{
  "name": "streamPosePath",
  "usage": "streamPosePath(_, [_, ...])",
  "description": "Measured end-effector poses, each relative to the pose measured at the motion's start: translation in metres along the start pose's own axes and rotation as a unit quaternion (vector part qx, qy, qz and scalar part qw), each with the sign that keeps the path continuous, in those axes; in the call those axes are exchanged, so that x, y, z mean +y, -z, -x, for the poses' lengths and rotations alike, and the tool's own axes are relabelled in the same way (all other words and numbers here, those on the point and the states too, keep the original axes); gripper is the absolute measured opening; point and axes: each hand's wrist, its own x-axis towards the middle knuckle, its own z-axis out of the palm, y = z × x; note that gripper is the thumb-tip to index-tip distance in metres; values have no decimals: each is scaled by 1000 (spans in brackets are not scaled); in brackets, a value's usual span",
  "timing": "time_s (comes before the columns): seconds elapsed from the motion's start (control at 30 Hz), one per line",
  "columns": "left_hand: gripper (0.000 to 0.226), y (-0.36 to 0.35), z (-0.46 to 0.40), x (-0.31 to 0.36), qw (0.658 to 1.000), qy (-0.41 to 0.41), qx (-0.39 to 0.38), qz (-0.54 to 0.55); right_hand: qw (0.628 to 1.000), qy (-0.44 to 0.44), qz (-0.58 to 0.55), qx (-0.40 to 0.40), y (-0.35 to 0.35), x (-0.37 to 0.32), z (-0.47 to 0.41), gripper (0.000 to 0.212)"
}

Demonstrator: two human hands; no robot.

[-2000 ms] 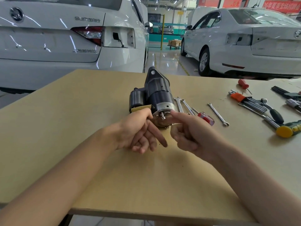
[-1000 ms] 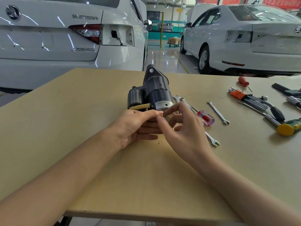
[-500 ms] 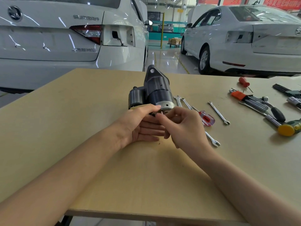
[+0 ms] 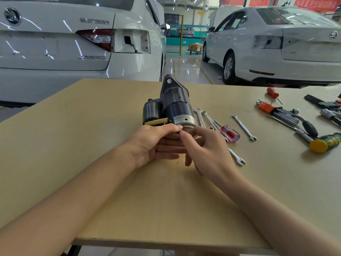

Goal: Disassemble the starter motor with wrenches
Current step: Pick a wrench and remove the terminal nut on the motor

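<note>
My left hand (image 4: pixel 154 143) still cups the near end of the starter motor (image 4: pixel 175 104) at mid-table, fingers straight beneath it. My right hand (image 4: pixel 206 150) has loosened since before, fingers relaxed against the end cap; wrenches (image 4: pixel 204 118) lie just right.

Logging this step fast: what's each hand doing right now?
Left hand: fingers fairly straight, touching the near end of the starter motor.
Right hand: fingers curled at that same end; whether it pinches anything cannot be told.
</note>
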Motion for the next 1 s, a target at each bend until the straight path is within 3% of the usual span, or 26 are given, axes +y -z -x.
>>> streamPosePath(0.13, [17,2,0,0,1000,6,-6,5,967,-134,-181,-118,3,-5,-5,36])
streamPosePath(0.27, [23,3,0,0,1000,13,-16,7,944,-167,-264,-111,3,-3,-7,32])
streamPosePath(0.47, [30,2,1,0,1000,-7,-4,-2,977,-87,-193,-29,0,-2,-8,27])
streamPosePath(0.57, [41,-1,1,-1,1000,-13,6,-6,994,-3,-106,26,-3,-2,-9,29])
streamPosePath(0.73, [19,-3,-1,0,1000,-4,13,-4,989,105,73,72,-4,3,-9,25])
streamPosePath(0.9, [15,0,-1,0,1000,0,5,-1,998,42,-5,54,-2,-2,1,24])
streamPosePath(1.0, [18,2,1,1,1000,7,-23,1,998,-32,-62,-2,2,-4,1,29])
